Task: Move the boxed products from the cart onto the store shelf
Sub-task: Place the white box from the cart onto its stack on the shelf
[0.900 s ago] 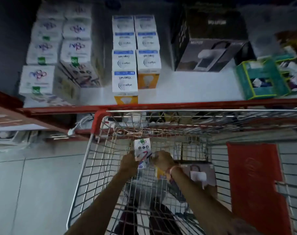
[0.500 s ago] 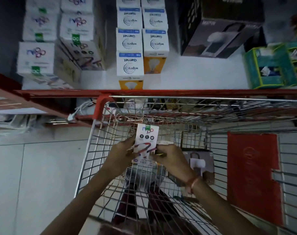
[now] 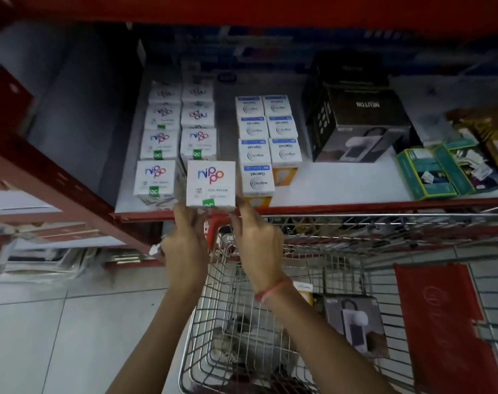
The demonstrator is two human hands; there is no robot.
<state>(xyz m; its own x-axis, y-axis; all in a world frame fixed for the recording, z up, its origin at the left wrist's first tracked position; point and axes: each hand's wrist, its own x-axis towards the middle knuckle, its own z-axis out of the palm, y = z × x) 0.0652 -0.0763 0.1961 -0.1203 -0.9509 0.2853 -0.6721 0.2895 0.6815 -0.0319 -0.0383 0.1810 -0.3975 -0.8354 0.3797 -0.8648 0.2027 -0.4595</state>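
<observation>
I've got the white square Nippo bulb box (image 3: 211, 184) pinched between left hand (image 3: 185, 245) and right hand (image 3: 259, 240), at the red-edged white shelf (image 3: 341, 183) front. Wipro boxes (image 3: 257, 180) at 3 o'clock, Nippo stack (image 3: 154, 177) at 9. Wire cart (image 3: 341, 251) at 6.

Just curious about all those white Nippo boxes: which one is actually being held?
The front Nippo box, at the shelf edge: the left hand and right hand pinch its bottom corners. The others stand untouched.

white box (image 3: 210, 183) with blue-red logo and green tag; red shelf edge (image 3: 355, 207); silver wire cart (image 3: 341, 251).
</observation>
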